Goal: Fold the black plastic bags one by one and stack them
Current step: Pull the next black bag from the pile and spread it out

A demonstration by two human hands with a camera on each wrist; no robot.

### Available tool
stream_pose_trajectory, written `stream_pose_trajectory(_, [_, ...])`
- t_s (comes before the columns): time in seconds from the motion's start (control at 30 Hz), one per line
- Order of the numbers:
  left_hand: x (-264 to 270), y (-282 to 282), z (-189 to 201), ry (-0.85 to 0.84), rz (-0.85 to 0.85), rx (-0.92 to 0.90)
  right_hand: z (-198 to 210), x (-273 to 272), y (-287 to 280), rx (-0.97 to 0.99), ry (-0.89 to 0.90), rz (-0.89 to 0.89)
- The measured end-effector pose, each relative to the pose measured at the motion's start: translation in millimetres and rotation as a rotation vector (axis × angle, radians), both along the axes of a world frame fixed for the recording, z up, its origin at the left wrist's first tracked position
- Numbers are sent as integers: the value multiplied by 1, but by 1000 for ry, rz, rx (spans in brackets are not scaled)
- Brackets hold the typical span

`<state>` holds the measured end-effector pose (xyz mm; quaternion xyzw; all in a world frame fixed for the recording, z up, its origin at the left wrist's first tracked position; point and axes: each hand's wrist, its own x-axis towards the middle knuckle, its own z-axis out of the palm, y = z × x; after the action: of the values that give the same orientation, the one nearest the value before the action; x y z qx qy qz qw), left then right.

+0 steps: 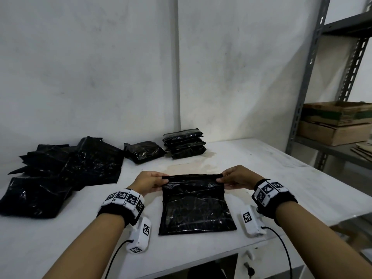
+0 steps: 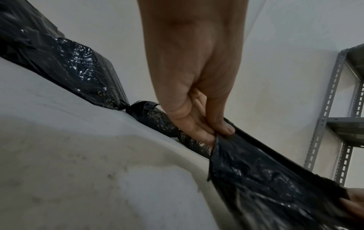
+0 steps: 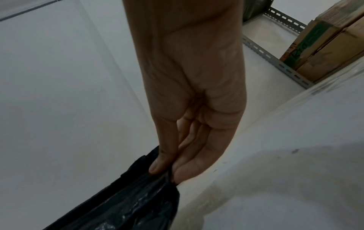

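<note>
Black plastic bag (image 1: 196,206) flat on white table (image 1: 261,164), left hand (image 1: 149,181) pinching its far-left corner, right hand (image 1: 238,177) pinching far-right corner, folded stack (image 1: 184,142) by wall, cardboard boxes (image 1: 334,122) on metal shelf (image 1: 330,150)

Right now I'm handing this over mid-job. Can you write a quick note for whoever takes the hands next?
Left hand: pinches the far left corner of the bag in front of you.
Right hand: pinches the far right corner of the same bag, thumb over fingers.
The bag's near part lies flat on the table; its far edge is lifted.
Done: a stack of folded bags by the wall, with one more folded bag beside it.
Left: fold this bag, stack it, then work through the loose pile at the left.
</note>
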<state>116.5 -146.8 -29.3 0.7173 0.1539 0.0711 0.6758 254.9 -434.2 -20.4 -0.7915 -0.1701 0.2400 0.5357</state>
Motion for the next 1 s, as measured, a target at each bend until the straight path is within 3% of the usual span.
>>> stream_pose_trajectory(0.37, [-1,5,-4,9,33,-126,1,-7,2,33,140,-13])
stream_pose_trajectory(0.53, [-1,8,-1,110,52,53,0,-6,6,87,171,-63])
stream_pose_trajectory(0.67, [2,6,-2,125,31,-131,-3,-4,8,294,287,-118])
stream_pose_trajectory(0.8, [0,4,-3,42,30,-301,-3,-8,11,331,272,-111])
stream_pose_trajectory(1.0, [-1,4,-3,-21,48,-337,-2,-9,11,391,328,-114])
